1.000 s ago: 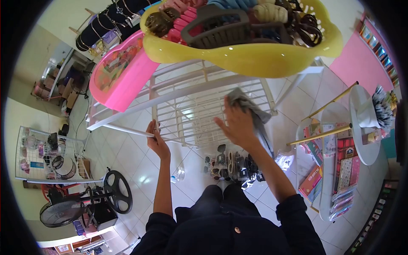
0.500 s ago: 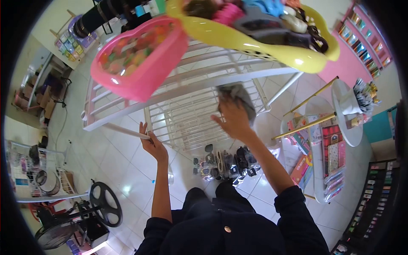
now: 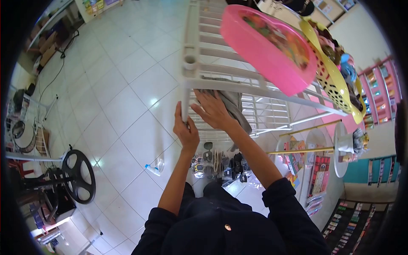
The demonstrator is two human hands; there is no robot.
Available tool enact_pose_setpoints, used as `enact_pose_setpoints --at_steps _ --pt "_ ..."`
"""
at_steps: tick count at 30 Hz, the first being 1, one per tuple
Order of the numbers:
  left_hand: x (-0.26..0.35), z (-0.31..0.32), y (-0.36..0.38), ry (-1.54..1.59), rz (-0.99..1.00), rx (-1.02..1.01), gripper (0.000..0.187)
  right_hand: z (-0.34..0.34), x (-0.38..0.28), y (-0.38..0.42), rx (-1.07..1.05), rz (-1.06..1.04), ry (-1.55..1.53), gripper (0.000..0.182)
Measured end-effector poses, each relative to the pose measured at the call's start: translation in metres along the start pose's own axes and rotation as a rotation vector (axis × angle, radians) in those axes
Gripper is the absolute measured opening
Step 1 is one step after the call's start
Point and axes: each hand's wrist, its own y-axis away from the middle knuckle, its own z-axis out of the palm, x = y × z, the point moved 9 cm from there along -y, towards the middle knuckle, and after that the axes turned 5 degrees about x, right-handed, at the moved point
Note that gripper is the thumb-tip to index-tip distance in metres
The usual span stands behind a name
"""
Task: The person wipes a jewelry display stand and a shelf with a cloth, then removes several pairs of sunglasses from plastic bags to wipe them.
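My left hand is closed around the white corner post of a metal rack. Close beside it, my right hand has a grey cloth under its fingers, just below the rack's upper front rail. The fingertips are partly hidden by the cloth and the rail. On the rack's top shelf sits a pink heart-shaped box with colourful contents under a clear lid. Next to it stands a yellow perforated basket full of hair accessories.
Packaged sunglasses lie on the tiles by my feet, near a clear bottle with a blue cap. A black fan base is at left. Right, a gold-framed stand holds a white pot.
My view has swung left, so the rack appears farther right. The right hand has brought the cloth leftward to the corner post, close to my left hand, which still grips the post.
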Motion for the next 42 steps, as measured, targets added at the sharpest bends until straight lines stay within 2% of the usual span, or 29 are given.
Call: enact_pose_setpoints --at_steps 3,4,5,7,9,10,11,13,14,15,17,19,21,23,24,25,27,28,29,31,32,33,35,36,39,42 --pt "-0.002 0.002 0.0 -0.052 -0.043 -0.076 0.045 0.015 0.004 -0.033 -0.015 -0.051 0.091 0.059" --pt "-0.01 0.003 0.003 -0.039 -0.208 -0.151 0.048 0.01 0.006 -0.041 0.068 -0.069 0.131 0.056" --pt "-0.012 0.003 0.002 -0.039 -0.212 -0.14 0.048 0.005 0.008 -0.047 0.151 -0.084 0.17 0.052" --pt "-0.01 0.002 0.002 -0.002 -0.132 -0.097 0.049 0.006 0.007 -0.052 0.162 -0.106 0.24 0.048" --pt "-0.007 0.002 0.0 -0.039 -0.096 -0.097 0.049 0.0 0.017 -0.053 0.252 -0.049 0.029 0.043" --pt "-0.005 0.002 0.002 -0.028 -0.129 -0.121 0.05 -0.01 0.011 -0.052 0.358 -0.189 0.111 0.034" --pt "-0.004 0.003 0.002 -0.018 -0.161 -0.146 0.05 -0.013 0.019 -0.053 0.351 -0.196 0.108 0.034" --pt "-0.001 0.003 0.001 0.028 -0.141 -0.103 0.051 -0.035 0.012 -0.053 0.486 -0.326 0.181 0.029" --pt "0.0 0.004 0.002 0.012 -0.082 -0.101 0.052 -0.029 0.029 -0.065 0.359 -0.155 0.206 0.023" --pt "0.002 0.005 0.003 -0.005 -0.022 -0.1 0.052 -0.029 0.035 -0.07 0.354 -0.161 0.206 0.023" --pt "0.0 0.004 0.003 0.007 -0.04 -0.103 0.052 -0.008 0.085 -0.08 0.17 0.24 -0.259 0.02" --pt "-0.001 0.004 0.003 0.015 -0.059 -0.105 0.052 0.004 0.097 -0.084 0.078 0.31 -0.293 0.019" --pt "0.001 0.003 0.001 0.014 -0.033 -0.112 0.053 0.0 0.092 -0.076 0.363 -0.468 -0.068 0.024" --pt "-0.001 0.003 0.004 0.04 -0.083 -0.129 0.053 -0.011 0.093 -0.087 -0.08 0.274 -0.333 0.029" --pt "-0.004 0.005 0.005 0.064 -0.131 -0.147 0.053 -0.007 0.116 -0.089 -0.132 0.256 -0.187 0.033" --pt "-0.005 0.005 0.006 0.064 -0.137 -0.134 0.053 -0.015 0.108 -0.088 -0.243 0.296 -0.116 0.036" --pt "-0.003 0.006 0.006 0.038 -0.093 -0.14 0.054 0.003 0.128 -0.089 -0.369 0.313 -0.493 0.037" --pt "-0.004 0.006 0.005 0.038 -0.097 -0.126 0.054 0.008 0.152 -0.087 -0.299 0.243 -0.765 0.035" --pt "0.0 0.005 0.004 0.029 -0.051 -0.108 0.054 0.001 0.14 -0.092 -0.311 0.239 -0.762 0.035" --pt "0.003 0.002 0.004 0.015 -0.009 -0.081 0.055 -0.006 0.115 -0.095 -0.467 0.396 -0.708 0.033" --pt "0.002 0.002 0.003 0.017 -0.011 -0.085 0.055 -0.005 0.114 -0.104 -0.334 0.213 -0.649 0.033" --pt "0.002 0.003 0.003 0.02 -0.013 -0.091 0.055 0.001 0.103 -0.105 -0.343 0.209 -0.648 0.033" --pt "0.003 0.003 0.003 0.008 0.003 -0.086 0.055 -0.014 0.075 -0.111 -0.036 0.133 -0.191 0.033" --pt "0.005 0.004 0.004 -0.004 0.022 -0.09 0.055 -0.015 0.074 -0.111 0.051 0.175 -0.082 0.033" --pt "0.004 0.003 0.003 0.005 0.009 -0.079 0.055 -0.014 0.061 -0.111 0.128 0.159 0.068 0.032" --pt "0.004 0.003 0.003 0.006 0.025 -0.073 0.056 -0.017 0.052 -0.113 0.174 0.069 0.039 0.03"
